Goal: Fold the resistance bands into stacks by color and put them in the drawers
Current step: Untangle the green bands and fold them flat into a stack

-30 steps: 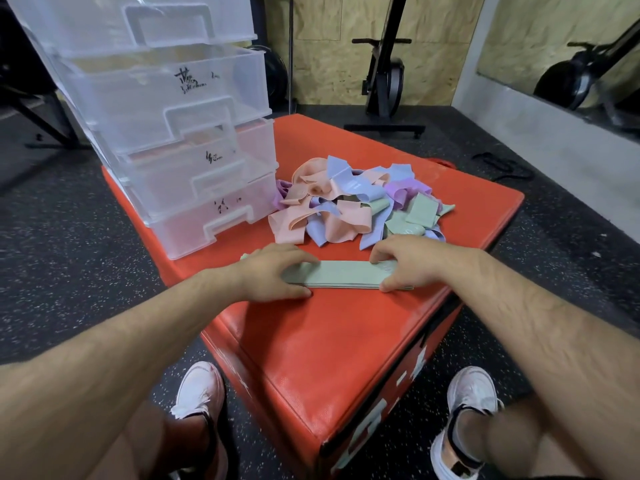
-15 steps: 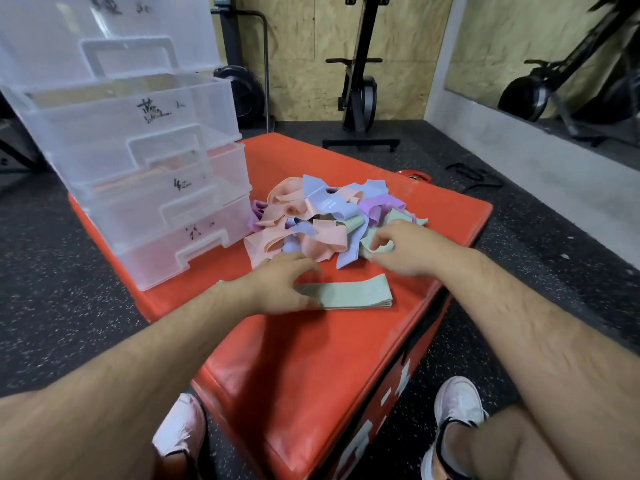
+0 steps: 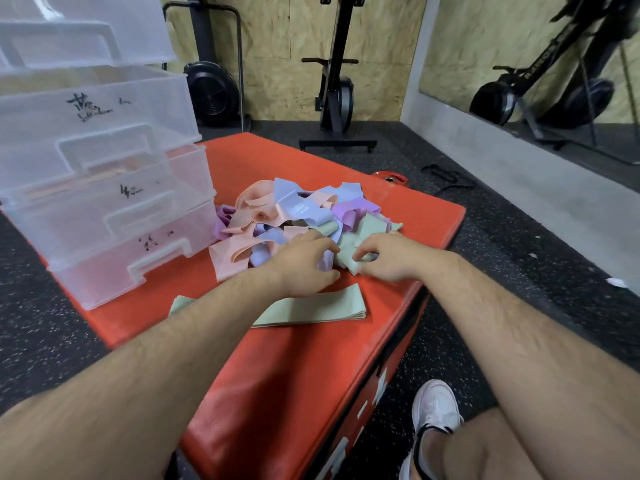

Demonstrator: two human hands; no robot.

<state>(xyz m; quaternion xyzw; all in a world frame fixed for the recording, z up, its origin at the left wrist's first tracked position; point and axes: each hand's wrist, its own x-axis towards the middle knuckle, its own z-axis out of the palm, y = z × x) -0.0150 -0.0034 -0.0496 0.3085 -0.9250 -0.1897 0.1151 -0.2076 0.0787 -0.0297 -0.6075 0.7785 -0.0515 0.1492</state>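
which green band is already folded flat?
The folded green band lying alone on the red box, nearest the person: flat, neat layers. The rest are in the pile, like the crumpled green band the right hand pinches.

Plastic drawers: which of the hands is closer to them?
Left. The left hand is on the pile beside the drawers; the right hand sits farther off, pinching a green band.

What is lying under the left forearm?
A flat stack of green bands on the red box; the left forearm covers its middle part.
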